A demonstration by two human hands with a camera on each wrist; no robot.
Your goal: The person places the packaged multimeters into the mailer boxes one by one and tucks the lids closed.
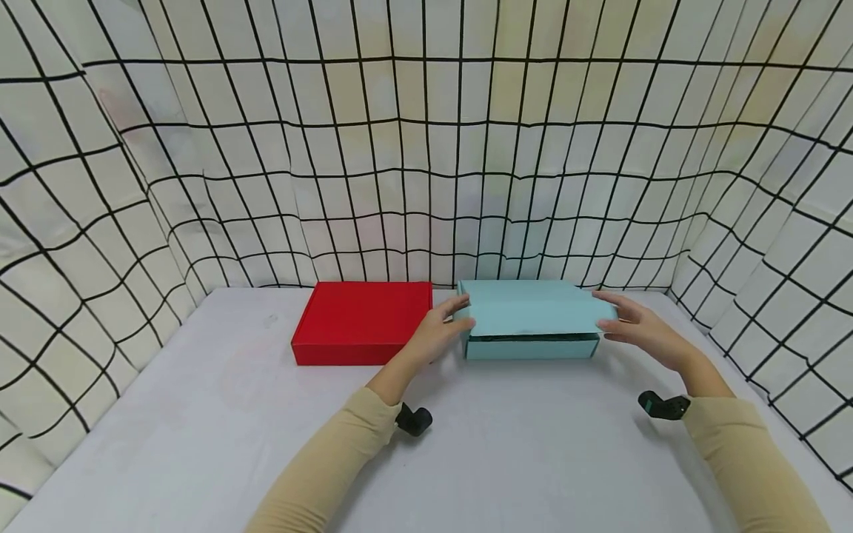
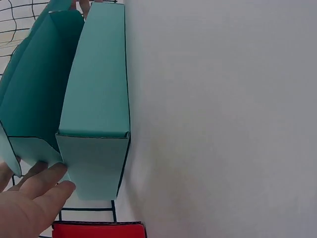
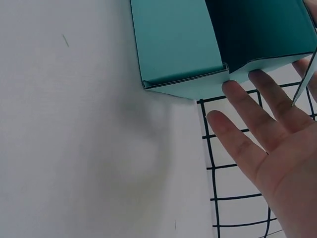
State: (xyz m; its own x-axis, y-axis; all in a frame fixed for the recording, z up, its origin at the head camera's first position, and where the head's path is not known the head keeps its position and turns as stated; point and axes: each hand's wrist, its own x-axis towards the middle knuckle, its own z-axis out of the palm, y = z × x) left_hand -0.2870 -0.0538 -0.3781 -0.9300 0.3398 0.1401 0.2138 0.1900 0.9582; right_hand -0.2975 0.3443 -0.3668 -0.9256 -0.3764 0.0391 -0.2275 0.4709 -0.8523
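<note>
A light teal cardboard box (image 1: 532, 348) stands on the table, its lid (image 1: 526, 307) raised a little so a dark gap shows along the front. At its left end is my left hand (image 1: 432, 332), with fingers (image 2: 47, 183) extended against the side panel and the thumb near the lid's side flap. My right hand (image 1: 640, 329) is at the opposite end. In the right wrist view its fingers (image 3: 250, 111) are straight and spread, with tips at the side panel below the lid flap. The box's dark interior (image 3: 257, 34) shows there; its contents are hidden.
A closed red box (image 1: 366, 318) sits left of the teal one, close to my left forearm. White cloth walls with a black grid (image 1: 426, 148) enclose the white table (image 1: 200, 414) at the back and sides. Small black devices (image 1: 415, 420) are at both wrists.
</note>
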